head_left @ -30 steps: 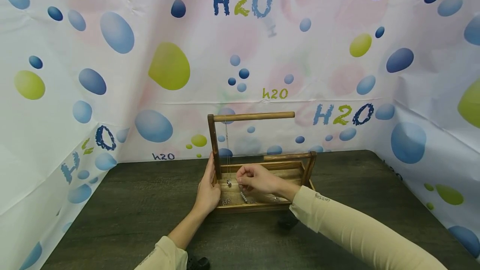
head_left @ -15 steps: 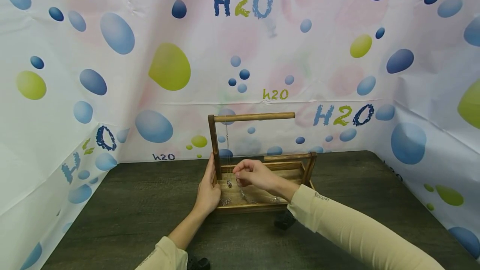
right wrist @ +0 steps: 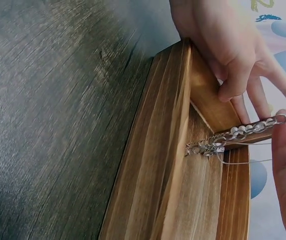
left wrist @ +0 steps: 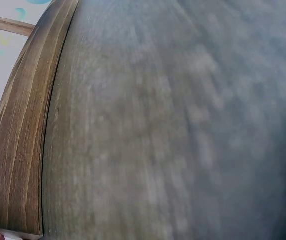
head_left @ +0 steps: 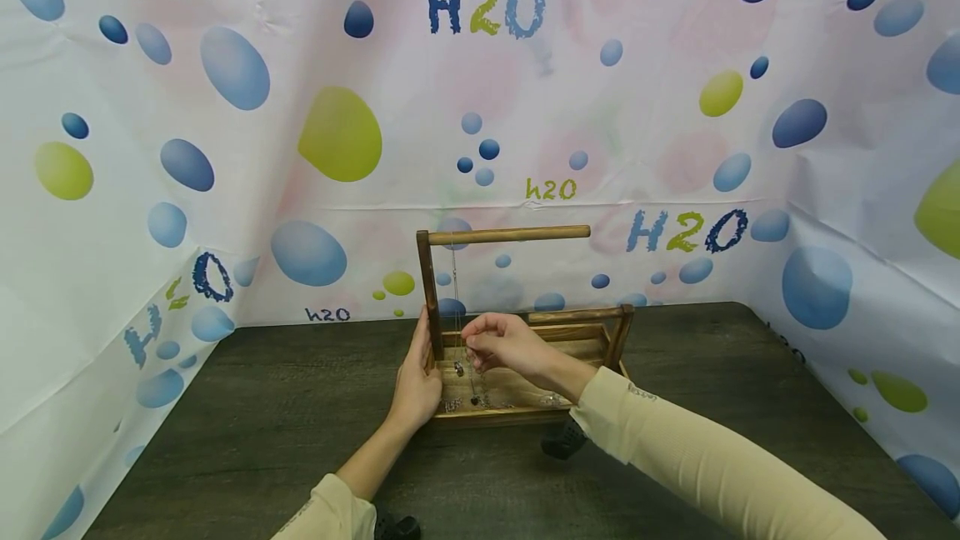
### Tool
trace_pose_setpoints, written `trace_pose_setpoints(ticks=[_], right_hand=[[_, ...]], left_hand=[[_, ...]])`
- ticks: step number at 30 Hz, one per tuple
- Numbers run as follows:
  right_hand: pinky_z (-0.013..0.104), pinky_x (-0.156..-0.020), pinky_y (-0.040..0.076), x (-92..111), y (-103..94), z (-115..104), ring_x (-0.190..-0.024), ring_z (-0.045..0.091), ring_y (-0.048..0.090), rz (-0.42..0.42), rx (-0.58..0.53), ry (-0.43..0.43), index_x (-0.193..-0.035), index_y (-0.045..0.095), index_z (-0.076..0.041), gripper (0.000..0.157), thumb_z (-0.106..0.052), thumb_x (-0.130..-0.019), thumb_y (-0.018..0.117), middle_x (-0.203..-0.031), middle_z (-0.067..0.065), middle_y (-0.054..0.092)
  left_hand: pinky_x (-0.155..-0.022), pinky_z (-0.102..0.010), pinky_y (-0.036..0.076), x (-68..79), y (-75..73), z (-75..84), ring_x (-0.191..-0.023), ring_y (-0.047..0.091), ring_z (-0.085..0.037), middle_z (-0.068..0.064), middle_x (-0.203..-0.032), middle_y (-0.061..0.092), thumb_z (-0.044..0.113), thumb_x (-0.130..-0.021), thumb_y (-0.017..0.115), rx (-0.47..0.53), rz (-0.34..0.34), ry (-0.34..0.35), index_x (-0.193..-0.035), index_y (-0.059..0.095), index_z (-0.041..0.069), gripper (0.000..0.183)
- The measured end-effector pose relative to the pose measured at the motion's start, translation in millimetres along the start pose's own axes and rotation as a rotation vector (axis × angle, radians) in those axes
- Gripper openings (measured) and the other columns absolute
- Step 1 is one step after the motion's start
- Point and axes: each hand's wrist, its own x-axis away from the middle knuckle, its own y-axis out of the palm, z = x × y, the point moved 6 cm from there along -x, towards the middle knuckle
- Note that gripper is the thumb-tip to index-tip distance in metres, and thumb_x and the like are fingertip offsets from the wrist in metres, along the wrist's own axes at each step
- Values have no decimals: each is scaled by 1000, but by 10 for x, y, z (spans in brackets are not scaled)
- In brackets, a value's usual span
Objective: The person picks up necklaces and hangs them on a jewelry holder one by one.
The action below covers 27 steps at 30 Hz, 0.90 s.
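Note:
A wooden jewelry stand (head_left: pixel 510 234) has a high bar above a shallow tray (head_left: pixel 502 418). My left hand (head_left: pixel 416 386) holds its left end, thumb over the end wall and fingers along the outer side. My right hand (head_left: pixel 513 348) pinches the upper end of a silver chain (right wrist: pixel 257 127) with round links and beads. The chain hangs down toward the tray floor, with a small dark pendant (head_left: pixel 474 400) low on it in the head view. Just left of my right fingertips, a thin pendant necklace (head_left: pixel 453 290) hangs from the high bar.
More silver jewelry (head_left: pixel 552 399) lies in the right part of the tray, and a small heap (head_left: pixel 452 404) in its left corner. A lower bar (head_left: pixel 573 316) rises on the right. The stand sits on a dark wooden table (head_left: pixel 300 407) before a printed backdrop (head_left: pixel 652 140).
My right hand has moved up and slightly left, lifting the chain, and the dark pendant has come into view below it. My left hand stays at the stand's left end.

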Motion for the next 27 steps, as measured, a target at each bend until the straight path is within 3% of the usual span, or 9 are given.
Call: trace_pose_setpoints(ticks=[18, 27], right_hand=[[34, -68, 56, -14, 13, -259, -72, 18, 60, 23, -49, 15, -119, 60, 3, 19, -5, -103, 53, -100, 19, 64], [42, -75, 58, -14, -26, -389, -74, 21, 62, 24, -24, -9, -123, 58, 7, 23, -5, -103, 54, -105, 21, 64]], left_hand=[[-115, -52, 29, -12, 2, -4, -149, 20, -36, -11, -167, 10, -25, -85, 36, -6, 1, 9, -163, 5, 32, 102], [-116, -51, 28, -14, 3, -4, -149, 21, -36, -11, -167, 10, -25, -85, 38, -6, 3, 8, -163, 5, 33, 103]])
